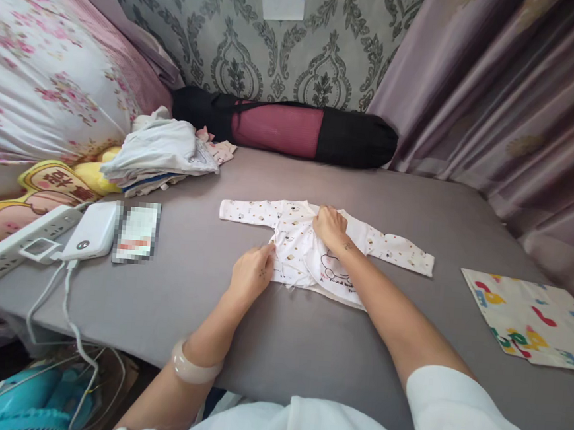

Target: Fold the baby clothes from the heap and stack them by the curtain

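Soft, even light casts faint shadows, the right curtain (pixel 480 91) stretches with wide-angle distortion, and a small rectangle (pixel 136 232) is pixelated.

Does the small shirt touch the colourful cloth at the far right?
Apart: the head view shows grey sheet between the small shirt and the colourful cloth.

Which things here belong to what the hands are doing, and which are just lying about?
Part of it:
- small shirt
- left hand, at its side
- right hand, at its front

Seemingly just lying about, untouched:
- pile of clothes
- long bag
- power strip
- colourful cloth
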`<state>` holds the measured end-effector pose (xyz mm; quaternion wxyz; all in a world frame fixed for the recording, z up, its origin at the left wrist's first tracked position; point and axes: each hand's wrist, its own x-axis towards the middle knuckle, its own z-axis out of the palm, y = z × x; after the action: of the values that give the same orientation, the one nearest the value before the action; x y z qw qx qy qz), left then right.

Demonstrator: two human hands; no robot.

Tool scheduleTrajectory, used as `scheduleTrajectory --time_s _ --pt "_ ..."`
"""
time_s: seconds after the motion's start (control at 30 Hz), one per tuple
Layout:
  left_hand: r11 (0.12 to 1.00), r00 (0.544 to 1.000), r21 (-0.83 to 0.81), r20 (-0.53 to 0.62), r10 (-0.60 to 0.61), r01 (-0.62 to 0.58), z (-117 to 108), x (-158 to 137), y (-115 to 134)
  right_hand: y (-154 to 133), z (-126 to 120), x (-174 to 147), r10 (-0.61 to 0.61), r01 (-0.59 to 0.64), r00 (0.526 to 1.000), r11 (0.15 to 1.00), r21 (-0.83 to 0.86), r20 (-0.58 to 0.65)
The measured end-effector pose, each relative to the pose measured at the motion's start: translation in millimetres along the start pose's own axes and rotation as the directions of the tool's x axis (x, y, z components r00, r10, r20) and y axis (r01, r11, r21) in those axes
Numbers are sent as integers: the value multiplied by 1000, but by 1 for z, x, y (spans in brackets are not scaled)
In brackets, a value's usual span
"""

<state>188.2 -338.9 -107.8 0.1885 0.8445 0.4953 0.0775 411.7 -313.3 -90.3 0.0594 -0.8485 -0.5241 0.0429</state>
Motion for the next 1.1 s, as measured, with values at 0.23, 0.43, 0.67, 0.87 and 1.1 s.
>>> scheduleTrajectory --time_s 0.23,0.43,0.67,0.87,1.1 --pt "941 921 177 -221 322 -287 6 3 4 -17 8 -10 -287 283 947 958 -49 -140" --pt "919 941 203 53 333 -337 19 5 8 -24 40 -2 -333 333 943 942 49 -6" --pt "938 948 149 106 301 -315 10 4 6 -13 29 11 -308 269 948 908 321 76" --pt "944 930 33 -162 330 -329 7 5 8 15 -14 -39 -175 195 981 871 452 -85" --pt "853 861 -125 -14 509 -507 12 1 19 22 -14 -129 -311 252 941 909 333 136"
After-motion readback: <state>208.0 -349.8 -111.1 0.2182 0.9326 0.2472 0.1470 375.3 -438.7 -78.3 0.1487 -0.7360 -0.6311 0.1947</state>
